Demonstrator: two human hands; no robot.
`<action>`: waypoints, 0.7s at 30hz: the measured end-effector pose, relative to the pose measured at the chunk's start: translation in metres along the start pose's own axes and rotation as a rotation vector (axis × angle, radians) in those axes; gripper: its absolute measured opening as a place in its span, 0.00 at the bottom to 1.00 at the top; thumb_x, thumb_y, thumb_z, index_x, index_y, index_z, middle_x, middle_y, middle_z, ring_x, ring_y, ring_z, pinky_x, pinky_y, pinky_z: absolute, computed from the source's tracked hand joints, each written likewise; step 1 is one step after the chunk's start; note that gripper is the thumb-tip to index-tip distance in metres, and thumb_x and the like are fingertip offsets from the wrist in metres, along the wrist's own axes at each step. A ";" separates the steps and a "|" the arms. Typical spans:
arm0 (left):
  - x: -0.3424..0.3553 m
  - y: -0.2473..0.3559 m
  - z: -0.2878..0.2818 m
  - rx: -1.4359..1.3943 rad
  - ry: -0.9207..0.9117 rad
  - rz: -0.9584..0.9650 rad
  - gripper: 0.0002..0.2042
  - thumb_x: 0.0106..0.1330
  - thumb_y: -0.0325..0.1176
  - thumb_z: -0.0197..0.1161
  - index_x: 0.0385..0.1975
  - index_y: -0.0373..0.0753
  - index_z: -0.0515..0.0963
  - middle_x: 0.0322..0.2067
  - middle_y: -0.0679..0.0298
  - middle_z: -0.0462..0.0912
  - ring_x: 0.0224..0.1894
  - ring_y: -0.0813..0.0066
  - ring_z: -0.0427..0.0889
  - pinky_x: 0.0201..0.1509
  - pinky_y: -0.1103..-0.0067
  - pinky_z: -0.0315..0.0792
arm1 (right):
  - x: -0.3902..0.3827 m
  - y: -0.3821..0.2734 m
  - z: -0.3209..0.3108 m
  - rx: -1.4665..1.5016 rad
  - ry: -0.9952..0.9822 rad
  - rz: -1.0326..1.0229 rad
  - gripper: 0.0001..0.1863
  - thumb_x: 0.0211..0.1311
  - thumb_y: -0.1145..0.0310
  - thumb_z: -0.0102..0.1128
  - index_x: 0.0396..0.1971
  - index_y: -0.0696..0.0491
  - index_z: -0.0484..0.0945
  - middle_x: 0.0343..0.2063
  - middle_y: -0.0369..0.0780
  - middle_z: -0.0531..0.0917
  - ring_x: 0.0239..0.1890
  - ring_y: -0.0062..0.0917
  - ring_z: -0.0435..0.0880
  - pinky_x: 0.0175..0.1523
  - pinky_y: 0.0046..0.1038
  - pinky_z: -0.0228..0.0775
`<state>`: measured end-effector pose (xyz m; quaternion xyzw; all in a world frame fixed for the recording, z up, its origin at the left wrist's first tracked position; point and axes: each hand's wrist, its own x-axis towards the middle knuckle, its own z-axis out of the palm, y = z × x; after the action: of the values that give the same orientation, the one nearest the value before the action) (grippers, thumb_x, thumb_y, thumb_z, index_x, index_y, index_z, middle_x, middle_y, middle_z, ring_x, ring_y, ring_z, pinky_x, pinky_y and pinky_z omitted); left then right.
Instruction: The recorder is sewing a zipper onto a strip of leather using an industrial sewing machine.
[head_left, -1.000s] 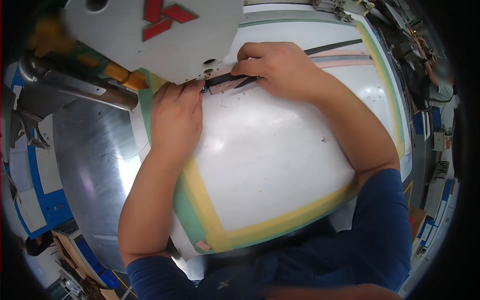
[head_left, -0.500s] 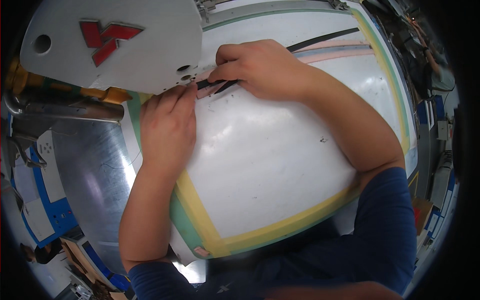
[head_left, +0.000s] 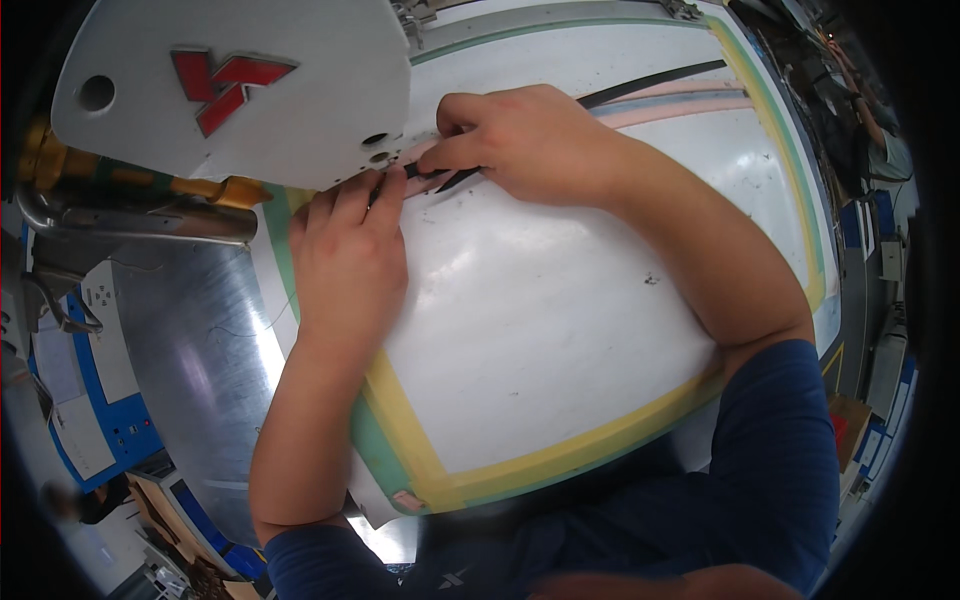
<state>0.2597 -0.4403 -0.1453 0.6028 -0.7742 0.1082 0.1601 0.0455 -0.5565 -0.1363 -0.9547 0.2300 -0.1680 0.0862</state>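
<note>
A narrow black strip (head_left: 655, 80) runs across a white panel (head_left: 540, 300), along a slot edged in pink. My right hand (head_left: 530, 145) is closed, thumb and forefinger pinching the strip near its left part. A pointed black end (head_left: 458, 181) sticks out below these fingers. Just left of it, my left hand (head_left: 352, 240) lies on the panel with bent fingers pressed together over the strip. A bit of black shows between its fingers; the fingertips are partly hidden near the machine head (head_left: 300, 130).
The light grey machine head with a red emblem (head_left: 225, 85) overhangs the panel's upper left. Beside it is a metal tube (head_left: 150, 222). Yellow tape (head_left: 570, 440) and green tape (head_left: 385, 435) border the panel. A shiny metal tabletop (head_left: 190, 340) lies at left.
My left fingers have shifted slightly, and black now shows between them. My right hand keeps its pinch almost in place. The whole view has drifted a little.
</note>
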 end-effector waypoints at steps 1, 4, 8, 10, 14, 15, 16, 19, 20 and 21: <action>0.001 0.000 -0.001 0.007 -0.003 0.007 0.19 0.65 0.25 0.63 0.56 0.44 0.84 0.51 0.63 0.83 0.55 0.56 0.80 0.60 0.60 0.71 | 0.001 0.000 0.000 0.001 -0.002 0.000 0.21 0.57 0.77 0.59 0.46 0.38 0.88 0.41 0.33 0.82 0.41 0.31 0.86 0.41 0.35 0.79; 0.001 -0.001 -0.001 0.026 0.001 0.020 0.20 0.64 0.25 0.62 0.57 0.44 0.83 0.52 0.62 0.83 0.55 0.57 0.80 0.59 0.60 0.71 | 0.003 -0.004 -0.003 -0.014 -0.018 0.002 0.21 0.57 0.76 0.59 0.46 0.38 0.88 0.41 0.33 0.81 0.41 0.31 0.86 0.41 0.35 0.79; 0.000 0.000 0.002 0.061 0.007 0.038 0.23 0.64 0.26 0.61 0.60 0.47 0.81 0.53 0.62 0.82 0.54 0.57 0.80 0.59 0.61 0.71 | 0.005 -0.012 -0.008 0.022 -0.043 0.082 0.22 0.57 0.79 0.56 0.47 0.40 0.88 0.42 0.35 0.81 0.43 0.34 0.85 0.45 0.36 0.78; 0.003 0.001 0.004 0.069 0.009 0.042 0.23 0.64 0.27 0.60 0.61 0.48 0.80 0.53 0.62 0.82 0.55 0.57 0.80 0.59 0.60 0.71 | 0.005 -0.008 -0.008 0.032 -0.017 0.098 0.22 0.57 0.80 0.55 0.47 0.42 0.88 0.42 0.36 0.81 0.44 0.36 0.85 0.47 0.37 0.78; -0.002 0.001 0.006 0.055 0.010 0.046 0.23 0.63 0.27 0.58 0.60 0.47 0.81 0.53 0.62 0.82 0.57 0.59 0.78 0.61 0.59 0.69 | 0.011 0.001 -0.010 0.031 0.047 0.196 0.20 0.56 0.82 0.54 0.46 0.51 0.86 0.42 0.41 0.82 0.47 0.44 0.83 0.51 0.41 0.76; -0.001 0.002 0.004 0.039 0.016 0.045 0.23 0.63 0.27 0.57 0.59 0.47 0.82 0.53 0.62 0.82 0.57 0.61 0.78 0.63 0.59 0.67 | 0.013 0.001 -0.013 0.094 0.043 0.331 0.20 0.56 0.82 0.53 0.46 0.54 0.85 0.42 0.43 0.83 0.47 0.46 0.82 0.51 0.43 0.75; -0.001 0.004 0.003 0.011 0.002 0.035 0.23 0.62 0.27 0.58 0.59 0.48 0.82 0.53 0.62 0.82 0.59 0.60 0.77 0.65 0.58 0.66 | 0.015 0.003 -0.018 0.178 -0.005 0.311 0.16 0.58 0.76 0.59 0.46 0.55 0.85 0.41 0.46 0.83 0.47 0.48 0.82 0.51 0.45 0.75; -0.003 0.002 0.007 0.036 0.018 0.042 0.24 0.63 0.26 0.59 0.61 0.52 0.80 0.54 0.61 0.81 0.58 0.56 0.77 0.62 0.57 0.69 | 0.029 -0.012 -0.023 0.125 -0.099 0.348 0.16 0.57 0.65 0.68 0.44 0.56 0.84 0.41 0.47 0.83 0.46 0.47 0.83 0.52 0.43 0.75; -0.001 0.003 0.006 0.026 0.024 0.058 0.24 0.63 0.26 0.59 0.61 0.52 0.80 0.54 0.61 0.81 0.58 0.56 0.77 0.62 0.57 0.69 | 0.033 -0.009 -0.022 0.150 -0.145 0.368 0.22 0.52 0.55 0.75 0.41 0.55 0.84 0.40 0.47 0.85 0.46 0.45 0.85 0.51 0.42 0.76; 0.000 0.004 0.005 0.038 0.013 0.055 0.25 0.63 0.26 0.58 0.61 0.53 0.80 0.55 0.61 0.81 0.59 0.56 0.77 0.63 0.56 0.69 | 0.036 -0.010 -0.021 0.139 -0.141 0.387 0.22 0.52 0.55 0.75 0.41 0.55 0.84 0.40 0.47 0.85 0.46 0.45 0.85 0.51 0.42 0.76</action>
<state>0.2556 -0.4410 -0.1497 0.5833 -0.7874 0.1311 0.1503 0.0719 -0.5665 -0.1041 -0.8939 0.3901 -0.0968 0.1983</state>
